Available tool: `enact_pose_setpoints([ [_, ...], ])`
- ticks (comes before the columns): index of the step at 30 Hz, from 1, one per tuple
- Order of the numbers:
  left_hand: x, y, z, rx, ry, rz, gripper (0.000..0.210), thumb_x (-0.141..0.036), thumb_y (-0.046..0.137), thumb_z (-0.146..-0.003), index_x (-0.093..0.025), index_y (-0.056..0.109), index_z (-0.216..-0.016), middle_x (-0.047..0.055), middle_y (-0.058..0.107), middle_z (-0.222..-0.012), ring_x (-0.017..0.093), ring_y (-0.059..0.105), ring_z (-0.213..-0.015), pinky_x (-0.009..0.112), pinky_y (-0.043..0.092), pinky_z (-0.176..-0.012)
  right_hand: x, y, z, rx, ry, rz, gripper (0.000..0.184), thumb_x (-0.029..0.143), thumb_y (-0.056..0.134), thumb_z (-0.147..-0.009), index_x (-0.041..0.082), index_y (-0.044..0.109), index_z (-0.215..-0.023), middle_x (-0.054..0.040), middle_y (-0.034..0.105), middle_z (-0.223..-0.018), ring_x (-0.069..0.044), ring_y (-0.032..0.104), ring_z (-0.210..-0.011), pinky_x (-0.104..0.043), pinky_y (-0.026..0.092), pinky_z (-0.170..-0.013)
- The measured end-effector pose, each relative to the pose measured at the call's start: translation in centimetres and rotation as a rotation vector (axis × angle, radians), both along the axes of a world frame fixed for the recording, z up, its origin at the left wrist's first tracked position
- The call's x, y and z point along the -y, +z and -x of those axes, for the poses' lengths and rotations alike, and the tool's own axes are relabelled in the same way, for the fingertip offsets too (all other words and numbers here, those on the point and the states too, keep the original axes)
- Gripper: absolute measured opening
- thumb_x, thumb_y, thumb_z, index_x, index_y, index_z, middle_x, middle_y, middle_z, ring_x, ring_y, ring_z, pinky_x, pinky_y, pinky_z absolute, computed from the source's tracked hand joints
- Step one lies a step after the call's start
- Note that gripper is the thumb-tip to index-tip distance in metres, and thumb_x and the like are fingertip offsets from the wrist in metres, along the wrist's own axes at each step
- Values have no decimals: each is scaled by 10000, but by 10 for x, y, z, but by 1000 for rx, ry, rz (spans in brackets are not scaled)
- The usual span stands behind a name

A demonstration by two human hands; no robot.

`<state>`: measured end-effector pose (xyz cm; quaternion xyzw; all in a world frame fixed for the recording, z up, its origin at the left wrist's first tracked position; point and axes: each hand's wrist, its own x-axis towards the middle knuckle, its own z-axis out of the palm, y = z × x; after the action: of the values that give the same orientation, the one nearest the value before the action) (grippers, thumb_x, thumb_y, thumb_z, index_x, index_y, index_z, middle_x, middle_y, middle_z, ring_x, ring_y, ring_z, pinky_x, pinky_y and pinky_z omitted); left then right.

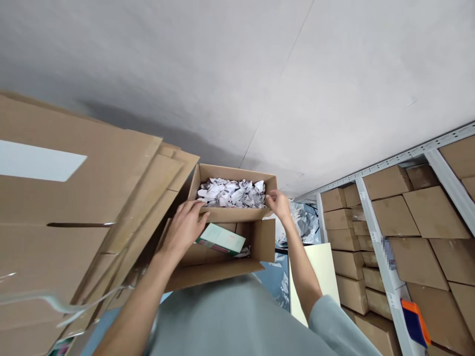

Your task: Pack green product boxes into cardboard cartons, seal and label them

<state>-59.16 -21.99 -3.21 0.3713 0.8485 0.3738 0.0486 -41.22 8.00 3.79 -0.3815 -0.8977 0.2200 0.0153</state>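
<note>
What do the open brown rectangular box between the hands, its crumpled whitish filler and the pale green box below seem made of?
Brown box: probably cardboard, matte; plain tan walls. Whitish filler: likely paper, dull; sharply creased pieces. Pale green box: perhaps thin printed card, smooth; straight edges, coloured markings.

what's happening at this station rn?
A person has both hands at an open cardboard box filled with crumpled paper: the left hand at its near left corner, the right hand at its right end. Closer to the person's body is a second open box, with a pale green carton lying tilted inside. Large cardboard sheets stand at the left; stacked boxes fill shelving at the right.
</note>
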Motion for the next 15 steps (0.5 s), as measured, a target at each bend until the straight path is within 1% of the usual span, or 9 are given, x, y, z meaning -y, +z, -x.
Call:
enact_pose_setpoints([
  [3, 7, -5, -6, 14, 19, 37, 376, -412, 510, -1051, -219, 717, -1300, 158, 722, -1316, 358, 725, -1228, 457, 573, -1115, -20, -18, 42, 190, -13, 11, 335, 347, 666, -1112, 192, 705, -1407, -131, 807, -1387, -257, 746, -1292, -285, 515, -1077],
  [6, 12, -2, -11, 25, 28, 25, 386, -432, 511, -1073, -238, 708, -1342, 142, 721, -1337, 338, 723, -1267, 417, 561, -1136, -35, -39, 74, 322, -52, 33, 387, 366, 723, -1079, 122, 727, -1379, -221, 805, -1371, -317, 765, -1273, -308, 535, -1026],
  [7, 13, -2, -12, 29, 27, 18, 384, -432, 514, -1077, -243, 707, -1349, 140, 722, -1348, 333, 721, -1282, 408, 556, -1147, -39, -45, 83, 354, -61, 40, 393, 364, 742, -1063, 100, 741, -1353, -246, 813, -1338, -332, 785, -1233, -311, 550, -987],
  [9, 14, -1, -12, 41, 28, 4, 382, -426, 519, -1082, -249, 707, -1363, 137, 722, -1380, 323, 717, -1306, 399, 551, -1162, -45, -57, 98, 413, -80, 58, 398, 358, 759, -1046, 80, 756, -1331, -258, 836, -1260, -325, 833, -1099, -298, 575, -887],
  [11, 14, -1, -12, 50, 36, -13, 387, -415, 522, -1086, -251, 706, -1384, 139, 721, -1405, 318, 714, -1329, 400, 552, -1174, -48, -67, 111, 453, -87, 78, 400, 359, 744, -1053, 83, 759, -1342, -230, 860, -1185, -283, 857, -915, -274, 584, -779],
  [13, 14, -1, -11, 55, 43, -31, 394, -410, 525, -1090, -253, 708, -1401, 143, 724, -1409, 318, 713, -1345, 405, 558, -1175, -47, -74, 120, 476, -83, 90, 393, 369, 723, -1063, 86, 770, -1331, -199, 876, -1111, -252, 846, -768, -263, 584, -701],
  [15, 14, -1, -10, 54, 45, -36, 403, -415, 521, -1094, -251, 710, -1411, 150, 727, -1414, 327, 715, -1350, 416, 564, -1173, -43, -79, 125, 489, -67, 83, 371, 368, 714, -1063, 86, 792, -1290, -190, 879, -1053, -247, 841, -737, -259, 585, -687],
])
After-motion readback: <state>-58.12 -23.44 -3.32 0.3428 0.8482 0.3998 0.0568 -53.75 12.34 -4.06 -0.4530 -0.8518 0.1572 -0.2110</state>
